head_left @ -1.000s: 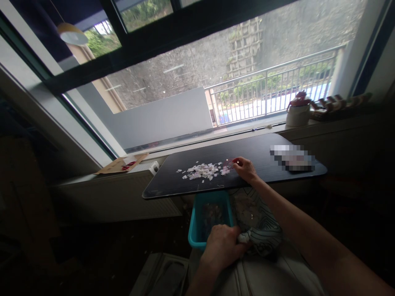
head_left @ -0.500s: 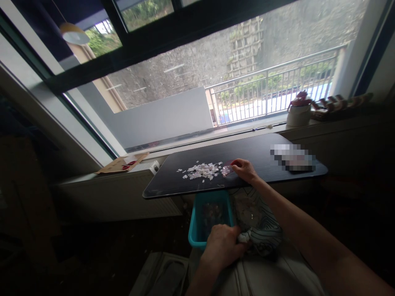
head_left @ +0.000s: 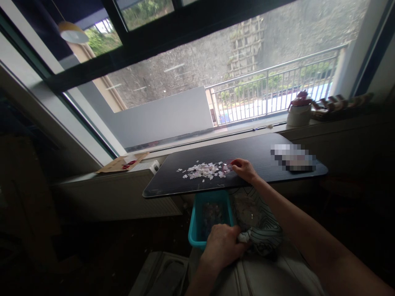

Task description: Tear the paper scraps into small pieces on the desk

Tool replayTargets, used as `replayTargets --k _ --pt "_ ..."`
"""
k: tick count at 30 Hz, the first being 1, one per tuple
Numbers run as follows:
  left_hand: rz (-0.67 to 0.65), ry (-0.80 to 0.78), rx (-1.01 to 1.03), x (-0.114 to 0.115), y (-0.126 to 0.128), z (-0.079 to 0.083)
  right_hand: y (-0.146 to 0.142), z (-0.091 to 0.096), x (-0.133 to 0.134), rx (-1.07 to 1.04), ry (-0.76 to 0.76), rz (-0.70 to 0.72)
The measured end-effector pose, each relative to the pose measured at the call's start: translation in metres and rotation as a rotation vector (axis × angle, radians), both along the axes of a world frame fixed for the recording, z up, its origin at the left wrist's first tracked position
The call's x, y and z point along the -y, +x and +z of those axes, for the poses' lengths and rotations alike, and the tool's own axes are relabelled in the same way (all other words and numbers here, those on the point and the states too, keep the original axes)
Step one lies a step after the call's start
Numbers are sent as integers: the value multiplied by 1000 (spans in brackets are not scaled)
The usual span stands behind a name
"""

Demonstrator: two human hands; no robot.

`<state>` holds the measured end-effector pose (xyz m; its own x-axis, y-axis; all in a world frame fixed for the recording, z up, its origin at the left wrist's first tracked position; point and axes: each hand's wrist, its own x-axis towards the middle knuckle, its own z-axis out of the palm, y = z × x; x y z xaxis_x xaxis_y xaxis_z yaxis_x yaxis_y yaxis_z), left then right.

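My right hand [head_left: 244,170] is over the dark tabletop [head_left: 173,176], fingers pinched on the red edge of a small clear plastic bag [head_left: 227,167]. The bag's other end touches the right side of a loose pile of small white paper-like pieces [head_left: 203,170]. Lower down, my left hand [head_left: 224,246] is closed on the gathered rim of a patterned cloth bag [head_left: 267,236] with wavy lines. Pale clear packets [head_left: 247,209] show inside that cloth bag. Just left of it stands a turquoise bin [head_left: 193,230] with small clear packets in it.
A blurred-out object [head_left: 293,158] lies on the table's right end. Red-handled scissors [head_left: 128,165] rest on brown paper [head_left: 111,163] above the radiator at left. A white pot [head_left: 298,114] stands on the sill. Under the bin's left side is a pale box-like object [head_left: 163,273].
The small bag in my right hand looks flatter and clearer, and white pieces lie where its lower end was. My left hand has stayed put.
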<state>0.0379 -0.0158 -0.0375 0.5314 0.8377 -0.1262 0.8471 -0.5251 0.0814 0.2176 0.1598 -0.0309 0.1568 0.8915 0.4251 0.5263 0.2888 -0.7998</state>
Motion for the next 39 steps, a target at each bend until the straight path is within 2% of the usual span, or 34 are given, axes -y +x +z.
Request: replayTargets --k 12,20,26,32,35,39 --pt "2 -15 10 0 1 1 2 -1 0 -46 31 45" --pt "3 -9 30 0 1 1 -2 0 3 -19 59 186" --pt "-1 1 47 0 1 -1 5 0 6 -12 69 195" --pt "11 -4 40 0 1 -1 2 4 11 1 30 334" --pt "7 0 31 0 0 -1 4 6 12 -3 20 302" --pt "7 -1 14 0 0 -2 23 6 22 -14 -1 257"
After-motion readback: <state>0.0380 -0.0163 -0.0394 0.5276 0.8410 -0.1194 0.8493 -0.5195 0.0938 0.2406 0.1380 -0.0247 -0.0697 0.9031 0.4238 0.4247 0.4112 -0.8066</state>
